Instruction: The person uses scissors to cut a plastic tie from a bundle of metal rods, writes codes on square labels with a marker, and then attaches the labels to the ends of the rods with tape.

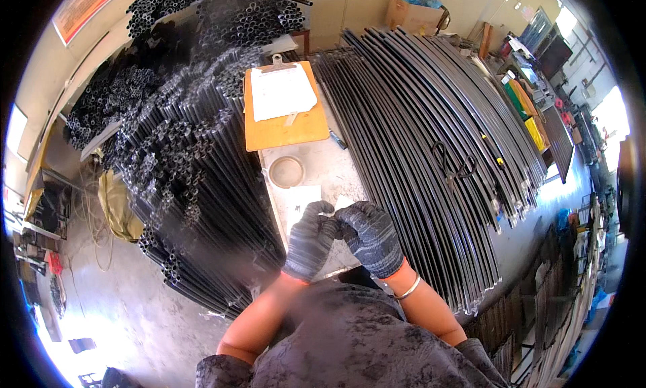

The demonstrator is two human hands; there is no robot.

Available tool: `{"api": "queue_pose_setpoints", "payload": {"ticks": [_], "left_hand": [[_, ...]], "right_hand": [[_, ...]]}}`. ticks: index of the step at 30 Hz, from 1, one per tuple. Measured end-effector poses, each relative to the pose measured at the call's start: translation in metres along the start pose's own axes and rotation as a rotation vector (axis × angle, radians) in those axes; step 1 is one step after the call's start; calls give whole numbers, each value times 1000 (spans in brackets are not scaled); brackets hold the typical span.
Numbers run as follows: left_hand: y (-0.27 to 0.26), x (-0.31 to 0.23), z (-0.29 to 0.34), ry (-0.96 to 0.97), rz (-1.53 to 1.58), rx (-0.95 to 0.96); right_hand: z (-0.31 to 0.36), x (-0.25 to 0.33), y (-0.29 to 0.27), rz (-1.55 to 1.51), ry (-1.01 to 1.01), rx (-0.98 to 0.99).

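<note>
My left hand [311,241] and my right hand [372,237], both in dark grey striped gloves, meet over the near part of a narrow pale board [323,161]. Fingers of both are closed in a pinch, tip to tip. A small whitish bit shows between them, too small to name. Just beyond the right fingers is a white scrap [343,202], perhaps paper. Beside my left hand lies a white paper slip [304,198]. Farther off sit a round, shallow dish [286,171] and an orange clipboard [286,134] holding a white sheet [282,92]. A dark marker [338,140] lies right of the clipboard.
Stacked dark metal tubes [222,166] crowd the left side, their ends toward me. Long dark rods [404,139] lie side by side on the right, with black-handled scissors [452,165] on top. A cardboard box [412,17] stands at the back wall.
</note>
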State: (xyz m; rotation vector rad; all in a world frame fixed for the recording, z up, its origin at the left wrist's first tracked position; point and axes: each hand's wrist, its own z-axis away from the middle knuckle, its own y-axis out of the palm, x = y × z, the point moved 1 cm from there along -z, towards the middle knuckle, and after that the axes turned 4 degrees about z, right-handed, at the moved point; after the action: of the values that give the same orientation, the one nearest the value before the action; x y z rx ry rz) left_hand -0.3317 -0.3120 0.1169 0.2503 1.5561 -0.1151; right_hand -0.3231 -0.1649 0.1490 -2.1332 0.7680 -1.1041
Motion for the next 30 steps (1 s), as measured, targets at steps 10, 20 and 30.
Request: {"api": "queue_pose_setpoints", "payload": {"ticks": [10,20,30], "left_hand": [[2,6,-1,71,-144,27],[3,-15,0,128,-221,50],[-13,-17,-17,-267,-70,351]], "right_hand": [[-6,-3,-13,59,-37,91],[-5,-8,-17,-11,-82,62],[3,-15,-17,-137,-17,12]]}}
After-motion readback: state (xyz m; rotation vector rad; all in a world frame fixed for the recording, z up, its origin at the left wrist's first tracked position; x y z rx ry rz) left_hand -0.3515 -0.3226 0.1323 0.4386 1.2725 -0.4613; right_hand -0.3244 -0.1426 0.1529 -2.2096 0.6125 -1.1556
